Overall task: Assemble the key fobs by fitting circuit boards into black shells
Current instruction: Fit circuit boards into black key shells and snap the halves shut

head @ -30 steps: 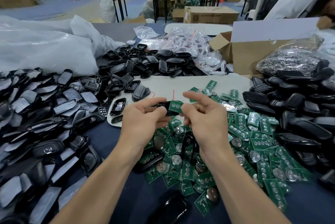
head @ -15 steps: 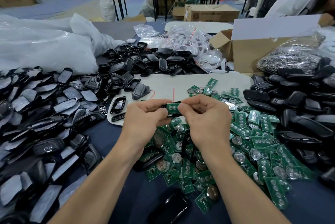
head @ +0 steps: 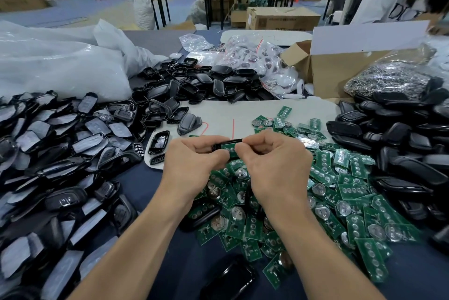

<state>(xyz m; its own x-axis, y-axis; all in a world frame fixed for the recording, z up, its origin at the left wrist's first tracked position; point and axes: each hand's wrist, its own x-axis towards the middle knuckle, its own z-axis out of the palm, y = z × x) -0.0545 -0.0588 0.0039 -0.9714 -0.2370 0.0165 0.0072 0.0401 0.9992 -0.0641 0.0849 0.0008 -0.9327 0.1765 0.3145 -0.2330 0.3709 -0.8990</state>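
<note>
Fingers of the left hand point(head: 192, 166) and right hand point(head: 274, 166) pinch a black shell point(head: 220, 145) with a green board point(head: 230, 148) seated in it, above the board pile point(head: 340, 202) on the desk point(head: 136, 178).

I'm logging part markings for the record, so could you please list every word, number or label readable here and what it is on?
None can be read.
Brown cardboard box beyond the table: dark print, too blurred.
Green circuit boards: markings too small.
White shirt: dark graphic, unreadable.
Pale table sheet: red pen strokes, no legible characters.
</note>
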